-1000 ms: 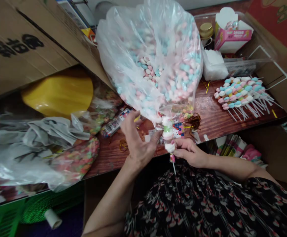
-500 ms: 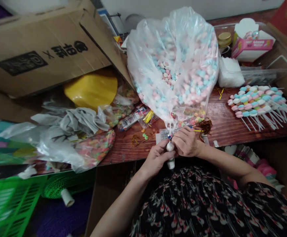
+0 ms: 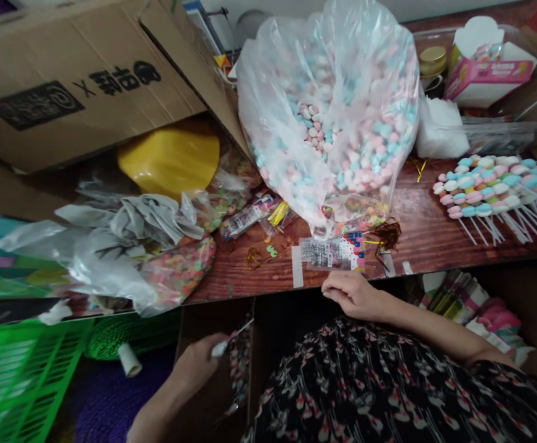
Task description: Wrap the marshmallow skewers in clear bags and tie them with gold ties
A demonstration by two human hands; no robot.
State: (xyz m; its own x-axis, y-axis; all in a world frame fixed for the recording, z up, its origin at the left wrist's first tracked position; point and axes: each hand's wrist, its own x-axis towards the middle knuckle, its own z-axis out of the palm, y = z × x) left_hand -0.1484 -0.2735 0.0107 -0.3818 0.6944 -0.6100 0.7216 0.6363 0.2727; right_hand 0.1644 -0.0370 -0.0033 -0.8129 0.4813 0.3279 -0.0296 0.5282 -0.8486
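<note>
My left hand (image 3: 199, 355) is low at the left, closed around a wrapped marshmallow stick (image 3: 220, 349). Its white end shows past my fingers, and a thin stick points up to the right. Beneath it, an open cardboard box (image 3: 251, 363) contains several wrapped candies (image 3: 239, 369). At the table's front edge rests my right hand (image 3: 349, 294), its fingers curled; whether anything is inside them is hidden. Just beyond it lies a clear printed packet (image 3: 328, 253). A large plastic bag of pastel marshmallows (image 3: 328, 123) stands behind.
Marshmallow skewers (image 3: 494, 184) lie in a pile on the right. A clear bin (image 3: 499, 132) holds a pink box (image 3: 490, 77). Brown twist ties (image 3: 386, 237) lie near the packet. On the left are a large carton (image 3: 88, 92), bagged candies (image 3: 180, 271) and a green basket (image 3: 14, 375).
My hands have parted. The left carried the wrapped marshmallow stick down and left over the box, while the right dropped slightly to the table edge. The printed packet is now uncovered.
</note>
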